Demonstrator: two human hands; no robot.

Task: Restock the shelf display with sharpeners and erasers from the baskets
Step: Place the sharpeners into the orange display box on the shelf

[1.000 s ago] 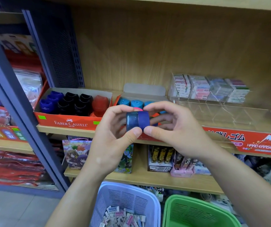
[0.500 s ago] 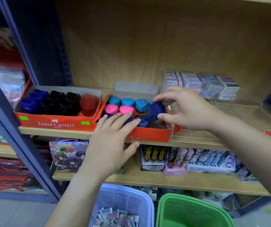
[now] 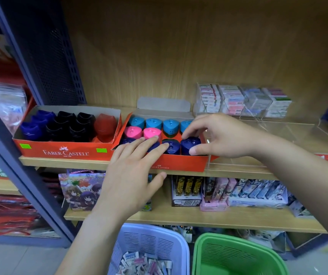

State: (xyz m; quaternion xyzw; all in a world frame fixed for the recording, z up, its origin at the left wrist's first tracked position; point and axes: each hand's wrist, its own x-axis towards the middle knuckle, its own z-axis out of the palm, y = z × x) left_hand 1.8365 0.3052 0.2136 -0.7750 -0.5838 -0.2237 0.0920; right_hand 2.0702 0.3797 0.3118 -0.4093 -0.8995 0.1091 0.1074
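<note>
Wooden shelf (image 3: 60, 163) partly stocked: right hand (image 3: 218, 135) pinches a dark blue sharpener (image 3: 188, 145) in the red box (image 3: 181, 166), left hand (image 3: 127, 175) flat, fingers relaxed; erasers (image 3: 145, 262) wait in the basket (image 3: 153, 240).

light warm, fairly bright, from above. top of back panel (image 3: 179, 36) shaded. faint glare on acrylic display (image 3: 268, 133). edges bowed, left side soft.

Light wooden shelf board (image 3: 64, 162) mid-frame carries left red cardboard tray (image 3: 66, 150), centre red cardboard tray (image 3: 183, 165) touching, clear acrylic case (image 3: 298, 128) right.
</note>
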